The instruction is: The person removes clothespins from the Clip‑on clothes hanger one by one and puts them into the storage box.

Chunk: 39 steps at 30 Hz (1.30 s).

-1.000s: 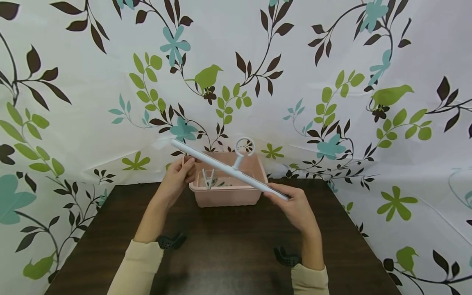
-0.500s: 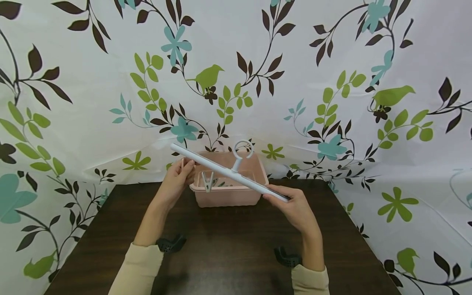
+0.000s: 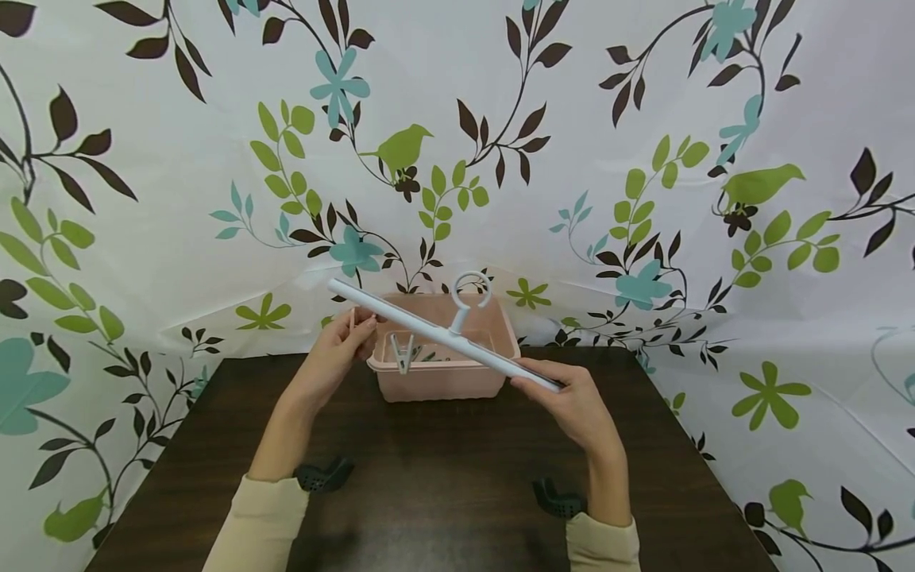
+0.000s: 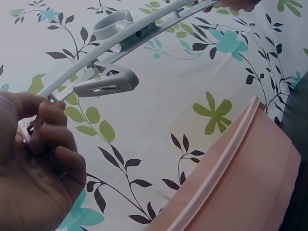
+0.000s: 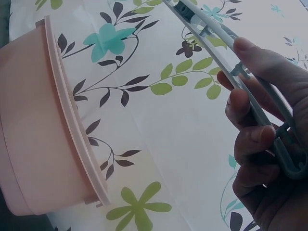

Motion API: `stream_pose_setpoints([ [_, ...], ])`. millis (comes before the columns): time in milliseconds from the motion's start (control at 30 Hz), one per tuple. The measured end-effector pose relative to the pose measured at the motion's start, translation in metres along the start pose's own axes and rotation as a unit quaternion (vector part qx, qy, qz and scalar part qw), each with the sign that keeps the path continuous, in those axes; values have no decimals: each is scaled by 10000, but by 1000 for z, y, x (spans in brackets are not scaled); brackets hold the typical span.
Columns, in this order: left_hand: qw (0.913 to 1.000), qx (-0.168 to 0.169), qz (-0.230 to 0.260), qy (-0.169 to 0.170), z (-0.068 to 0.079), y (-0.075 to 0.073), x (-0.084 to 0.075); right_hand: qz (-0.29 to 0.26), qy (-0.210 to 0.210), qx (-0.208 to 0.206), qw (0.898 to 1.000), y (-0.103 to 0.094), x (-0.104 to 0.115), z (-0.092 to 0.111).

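A white clothes hanger [image 3: 415,320] with a round hook [image 3: 473,291] is held tilted in the air, its left end higher. My right hand [image 3: 568,401] grips its right end, fingers curled round the two bars in the right wrist view. My left hand [image 3: 339,349] pinches a small pale pink clip [image 4: 30,137] right at the hanger's left end; the fingers hide most of it. Farther along the bar hangs a grey-white clip [image 4: 107,85], which in the head view overlaps the pink basket behind it.
The pink basket [image 3: 439,384] stands at the back of the dark wooden table [image 3: 443,477], with small greenish items inside. Behind it hangs a white cloth [image 3: 457,230] patterned with leaves, birds and flowers. Black wrist mounts sit on both forearms.
The hanger's left end has dropped slightly. My left wrist and forearm have shifted a little to the left, while the right hand keeps its grip almost in place.
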<state>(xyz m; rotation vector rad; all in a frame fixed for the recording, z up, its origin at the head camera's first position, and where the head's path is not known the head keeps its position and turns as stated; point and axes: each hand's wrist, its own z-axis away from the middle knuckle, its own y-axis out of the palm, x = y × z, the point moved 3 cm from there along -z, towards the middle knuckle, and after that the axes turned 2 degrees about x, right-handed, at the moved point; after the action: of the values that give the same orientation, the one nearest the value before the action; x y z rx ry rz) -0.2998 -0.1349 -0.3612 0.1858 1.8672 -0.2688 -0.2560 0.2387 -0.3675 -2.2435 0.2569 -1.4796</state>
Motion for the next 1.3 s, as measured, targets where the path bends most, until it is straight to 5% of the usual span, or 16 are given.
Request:
stream_pose_setpoints([
  [333, 9957, -110, -894, -202, 4, -6, 4, 54, -45, 95, 9999, 2, 2, -2],
  [600, 9851, -303, -1694, 51, 6, -8, 9, 99, 73, 191, 9997, 5, 1, -3],
  [1000, 9769, -536, -2015, 471, 7, -3, 13, 189, 109, 227, 9995, 4, -2, -1],
  [1300, 9674, -1147, -2143, 717, 10, 5, 14, 181, 78, 189, 9996, 6, -3, -3],
])
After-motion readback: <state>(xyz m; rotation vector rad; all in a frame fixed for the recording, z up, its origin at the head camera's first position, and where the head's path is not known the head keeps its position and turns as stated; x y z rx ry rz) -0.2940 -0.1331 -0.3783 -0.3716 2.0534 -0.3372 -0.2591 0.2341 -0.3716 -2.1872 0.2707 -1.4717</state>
